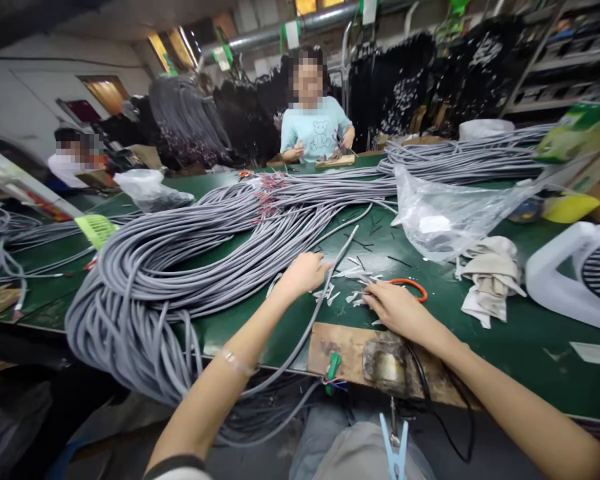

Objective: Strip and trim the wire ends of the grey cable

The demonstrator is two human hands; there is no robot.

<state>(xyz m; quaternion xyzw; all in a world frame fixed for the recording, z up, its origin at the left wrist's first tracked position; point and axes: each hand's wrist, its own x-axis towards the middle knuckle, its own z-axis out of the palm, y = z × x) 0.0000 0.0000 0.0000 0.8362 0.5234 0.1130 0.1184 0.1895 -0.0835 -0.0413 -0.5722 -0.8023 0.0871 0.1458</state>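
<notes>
My left hand [306, 272] reaches over the green table, its fingers closed at a loose grey cable [307, 328]. The cut end of this cable points up and away, past my fingertips. My right hand [397, 310] is low over the tabletop with bent fingers, and whatever they grip is hidden. Just behind it shows the orange handle loop of a tool, likely scissors [413, 287]. White scraps [353, 272] and short dark offcuts lie between and beyond my hands. A wooden board [325, 343] carrying a worn metal block [387, 363] sits at the near edge.
A large coiled bundle of grey cables [195, 247] fills the left and middle. Clear plastic bags [445, 207], a crumpled cloth [493, 273] and a white plastic appliance [570, 273] stand right. A co-worker [313, 130] sits opposite. A blue clip [394, 443] hangs below the board.
</notes>
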